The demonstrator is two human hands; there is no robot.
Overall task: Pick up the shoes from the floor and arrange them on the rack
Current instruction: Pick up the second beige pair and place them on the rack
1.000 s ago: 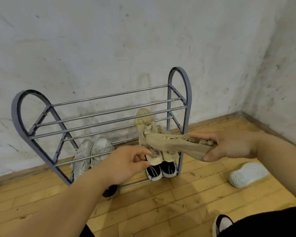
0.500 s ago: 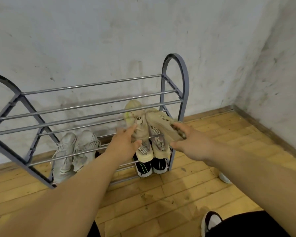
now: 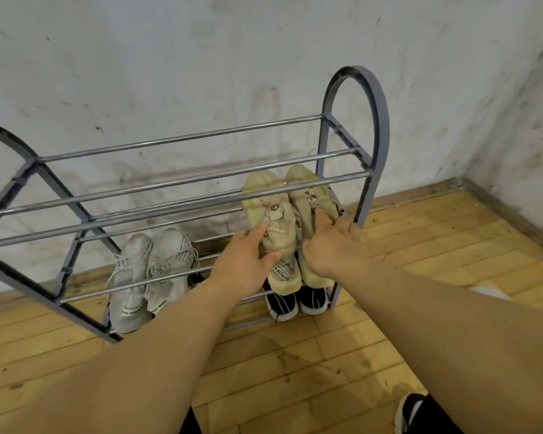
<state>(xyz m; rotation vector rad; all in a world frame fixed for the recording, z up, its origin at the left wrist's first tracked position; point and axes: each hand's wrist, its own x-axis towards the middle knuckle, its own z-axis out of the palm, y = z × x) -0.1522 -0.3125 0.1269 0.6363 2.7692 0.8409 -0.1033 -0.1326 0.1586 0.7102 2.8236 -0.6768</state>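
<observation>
Together, both hands (image 3: 245, 264) (image 3: 329, 245) grip 2 grubby beige shoes (image 3: 271, 211) on the rack (image 3: 182, 183).

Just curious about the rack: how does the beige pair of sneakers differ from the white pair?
The beige sneakers sit at the rack's right end, a tier above the white sneakers at lower left. The left hand and right hand grip the beige pair; the white pair is untouched. Both point toes to the wall.

Left hand (image 3: 246, 264), right hand (image 3: 334, 245) gripping beige shoes (image 3: 276, 211) on rack (image 3: 182, 195).
</observation>
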